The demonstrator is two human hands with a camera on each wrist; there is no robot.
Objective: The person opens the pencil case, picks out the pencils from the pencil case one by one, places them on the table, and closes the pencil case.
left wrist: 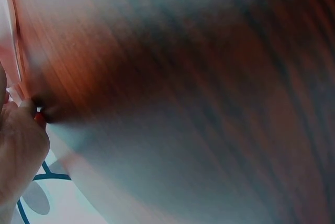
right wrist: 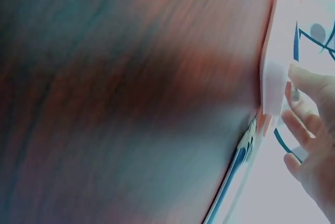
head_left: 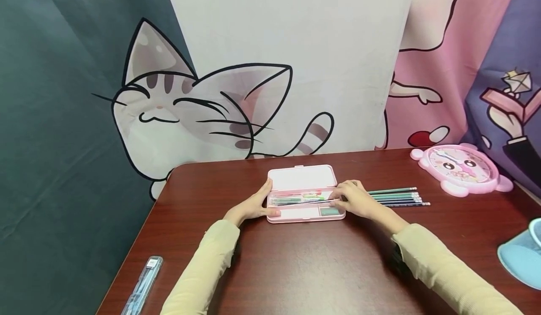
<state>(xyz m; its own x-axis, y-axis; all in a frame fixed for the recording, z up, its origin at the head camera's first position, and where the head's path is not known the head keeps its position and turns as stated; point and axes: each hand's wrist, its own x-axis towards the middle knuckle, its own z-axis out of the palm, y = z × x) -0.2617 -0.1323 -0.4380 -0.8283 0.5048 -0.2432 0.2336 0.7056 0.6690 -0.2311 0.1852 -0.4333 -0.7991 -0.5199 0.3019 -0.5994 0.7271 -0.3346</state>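
Note:
A pink pencil case [head_left: 297, 213] lies open on the table, its lid [head_left: 302, 178] tipped back. Several pencils and pens lie along its rear compartment, and a green block [head_left: 329, 211] sits in the front right one. My left hand [head_left: 250, 205] grips the case's left end, thumb on the front corner and fingers at the back. At the right end, my right hand [head_left: 357, 200] pinches a pencil, whose end [right wrist: 296, 94] shows between thumb and fingers in the right wrist view. Just right of that hand lie several loose green and dark pencils [head_left: 395, 196].
A pink animal-shaped clock [head_left: 460, 167] lies at the back right. A light-blue container [head_left: 521, 256] is by the right edge. A clear pack [head_left: 143, 284] with blue contents lies at the front left. Behind the table hangs a cartoon cat cloth [head_left: 181, 113].

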